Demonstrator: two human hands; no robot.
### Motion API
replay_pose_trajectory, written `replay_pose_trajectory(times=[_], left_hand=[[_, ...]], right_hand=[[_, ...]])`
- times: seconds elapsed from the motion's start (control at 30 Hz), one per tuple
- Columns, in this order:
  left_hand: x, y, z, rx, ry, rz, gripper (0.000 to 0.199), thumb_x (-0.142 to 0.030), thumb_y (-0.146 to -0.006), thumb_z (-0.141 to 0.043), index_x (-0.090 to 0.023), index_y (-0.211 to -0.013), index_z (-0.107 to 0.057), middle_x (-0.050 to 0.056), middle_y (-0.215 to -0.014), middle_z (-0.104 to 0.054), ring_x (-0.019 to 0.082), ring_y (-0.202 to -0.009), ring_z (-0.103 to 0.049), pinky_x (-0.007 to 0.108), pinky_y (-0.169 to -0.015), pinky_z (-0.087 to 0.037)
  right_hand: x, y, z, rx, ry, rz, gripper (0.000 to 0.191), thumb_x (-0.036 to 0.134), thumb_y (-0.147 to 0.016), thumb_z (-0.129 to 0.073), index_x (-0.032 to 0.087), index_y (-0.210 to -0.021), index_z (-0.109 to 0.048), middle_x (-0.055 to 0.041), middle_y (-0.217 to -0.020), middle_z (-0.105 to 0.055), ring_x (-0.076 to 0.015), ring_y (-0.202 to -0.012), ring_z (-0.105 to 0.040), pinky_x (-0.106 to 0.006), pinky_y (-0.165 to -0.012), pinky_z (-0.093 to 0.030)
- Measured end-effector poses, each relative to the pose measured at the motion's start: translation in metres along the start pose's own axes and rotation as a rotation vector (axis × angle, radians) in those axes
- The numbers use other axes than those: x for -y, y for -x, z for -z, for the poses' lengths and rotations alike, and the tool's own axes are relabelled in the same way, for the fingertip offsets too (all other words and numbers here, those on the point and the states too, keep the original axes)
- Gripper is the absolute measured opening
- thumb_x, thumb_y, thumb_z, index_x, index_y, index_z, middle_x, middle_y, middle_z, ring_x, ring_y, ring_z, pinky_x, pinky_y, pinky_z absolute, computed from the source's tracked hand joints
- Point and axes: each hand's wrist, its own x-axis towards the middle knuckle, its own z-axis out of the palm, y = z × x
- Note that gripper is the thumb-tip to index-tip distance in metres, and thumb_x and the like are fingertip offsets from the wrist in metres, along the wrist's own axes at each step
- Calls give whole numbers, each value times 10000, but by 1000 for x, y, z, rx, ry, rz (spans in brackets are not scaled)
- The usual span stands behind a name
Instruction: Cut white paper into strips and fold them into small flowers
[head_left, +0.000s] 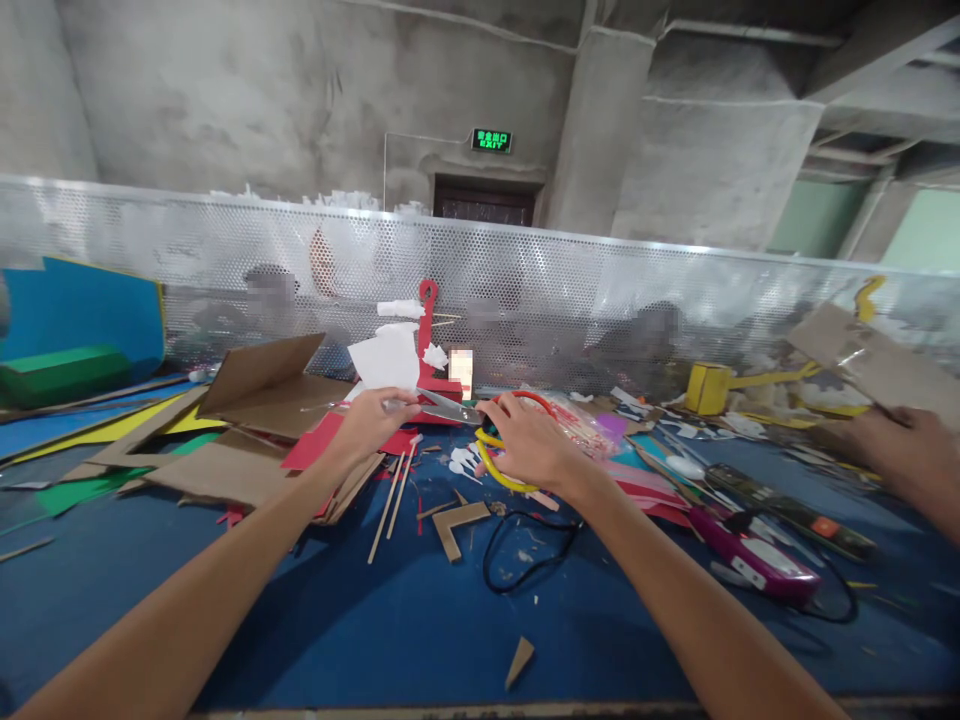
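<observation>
My right hand is closed around the handles of a pair of scissors, whose blades point left and stand apart. At the blades' tips, the fingers of my left hand are pinched together; what is between them is too small to name. Behind my left hand stands a piece of white paper, near an upright red strip on a red base. A yellow ring and a red ring show around my right hand. Two thin wooden sticks lie below my left hand.
Cardboard pieces and a folded cardboard lie left. Nearer are an L-shaped cardboard piece and a black cable. At right are a purple power strip, a yellow box and another person's hand by cardboard.
</observation>
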Motion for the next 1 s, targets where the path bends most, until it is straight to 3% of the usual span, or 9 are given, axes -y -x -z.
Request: replay_pose_trajectory(times=[0.2,0.37,0.57,0.67,0.83,0.9,1.0], left_hand=[[7,-3,-3,48,53,16,282,-410,-754,-597,-176,-810,-744,40,-780,-739,208,-740,-644,290,-712,-472],[15,-5,-5,39,-82,9,322,-442,-781,-533,-186,-780,-728,42,-746,-726,200,-694,-627,268,-655,-444],[34,-11,6,31,-281,197,271,-459,-712,-598,-229,-772,-728,28,-699,-715,195,-605,-611,251,-556,-379],[31,-9,8,178,-158,146,295,-467,-687,-625,-193,-719,-732,29,-680,-708,182,-607,-596,240,-556,-380],[6,4,2,581,10,57,327,-472,-736,-580,-200,-683,-754,13,-595,-679,151,-545,-557,222,-526,-375],[2,7,1,629,0,67,313,-463,-749,-567,-225,-683,-758,10,-591,-682,152,-548,-565,219,-523,-380],[6,6,1,574,12,59,235,-427,-730,-603,-252,-696,-756,17,-698,-728,172,-634,-619,231,-587,-428]], right_hand=[[2,-1,2,25,32,13,548,338,-744,-590,219,-1262,-458,-135,-1129,-501,-298,-981,-505,-352,-738,-375],[4,2,1,58,-2,9,542,351,-752,-593,224,-1260,-455,-120,-1118,-508,-275,-966,-515,-329,-709,-378],[-6,2,-3,36,-7,-9,501,325,-752,-609,218,-1226,-489,-124,-1100,-518,-277,-962,-522,-330,-731,-376],[-16,1,-3,-1,-4,-72,514,398,-749,-630,227,-1214,-494,-120,-1100,-522,-279,-946,-534,-338,-748,-378],[-33,2,-2,-70,5,-281,562,516,-760,-610,227,-1223,-473,-115,-1061,-535,-283,-898,-574,-327,-696,-384],[-39,2,-3,-98,-3,-328,565,527,-765,-605,229,-1226,-467,-111,-1054,-536,-281,-888,-584,-320,-680,-385],[-44,3,-6,-118,-37,-348,568,533,-764,-607,230,-1223,-465,-110,-1067,-540,-280,-900,-587,-313,-671,-389]])
